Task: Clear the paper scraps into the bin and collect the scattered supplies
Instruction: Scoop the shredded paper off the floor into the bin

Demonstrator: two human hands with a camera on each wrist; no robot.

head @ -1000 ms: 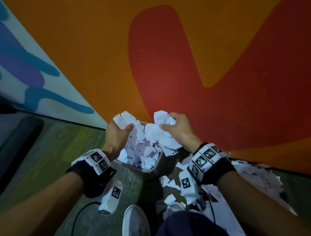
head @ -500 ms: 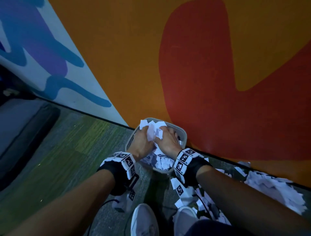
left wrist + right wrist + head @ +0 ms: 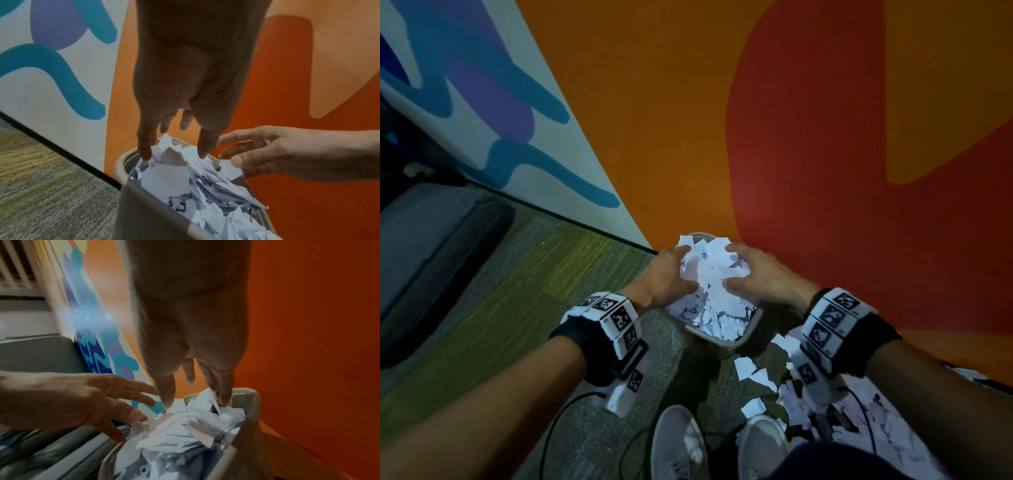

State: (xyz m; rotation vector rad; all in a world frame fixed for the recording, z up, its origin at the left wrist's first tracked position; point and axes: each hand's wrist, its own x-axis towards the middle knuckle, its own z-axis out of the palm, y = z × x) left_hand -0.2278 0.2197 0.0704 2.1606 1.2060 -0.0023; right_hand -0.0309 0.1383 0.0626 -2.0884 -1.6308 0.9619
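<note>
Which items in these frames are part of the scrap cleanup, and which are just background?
Part of the job:
- bin, heaped with paper scraps
- loose scraps on the floor
- left hand and right hand, both at the heap

Just around:
- painted wall
- carpet
- grey seat cushion
- white shoes

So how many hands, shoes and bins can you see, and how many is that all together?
Hands: 2, left hand and right hand
Shoes: 2, left shoe and right shoe
Bins: 1, the bin
Total: 5
</note>
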